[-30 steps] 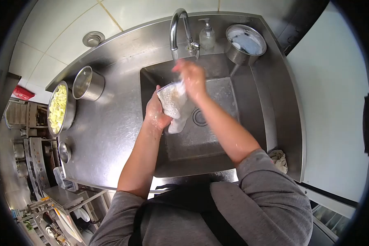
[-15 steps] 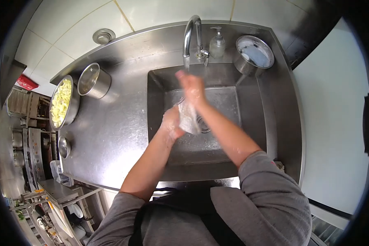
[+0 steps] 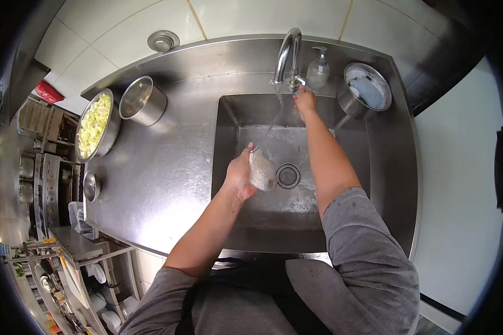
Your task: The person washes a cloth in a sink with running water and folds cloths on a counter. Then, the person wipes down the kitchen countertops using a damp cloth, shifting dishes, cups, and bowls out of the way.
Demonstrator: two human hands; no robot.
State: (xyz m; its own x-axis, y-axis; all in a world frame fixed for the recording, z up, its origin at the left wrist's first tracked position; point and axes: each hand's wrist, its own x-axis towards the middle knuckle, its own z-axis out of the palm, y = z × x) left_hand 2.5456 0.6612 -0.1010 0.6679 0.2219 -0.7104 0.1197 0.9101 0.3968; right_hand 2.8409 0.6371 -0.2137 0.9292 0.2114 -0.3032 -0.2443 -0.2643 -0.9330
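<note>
My left hand (image 3: 241,177) is closed round a wet white cloth (image 3: 261,170) over the left part of the sink (image 3: 262,220). The cloth hangs from my fingers, left of the drain (image 3: 288,175). At the back of the sink, my right hand (image 3: 305,102) has its fingers closed on the lever (image 3: 301,81) at the base of the tap (image 3: 289,53). A thin, broken stream of water falls from the spout.
A soap dispenser (image 3: 318,70) and a metal pot with cloudy water (image 3: 353,100) stand behind the sink. To the left are another pot (image 3: 151,106), a bowl (image 3: 115,125) of chopped yellow-green vegetable and a small bowl (image 3: 91,186).
My right hand has left the cloth and reached to the tap lever. My left hand still holds the cloth. The view has shifted, so the counter items appear further right.
</note>
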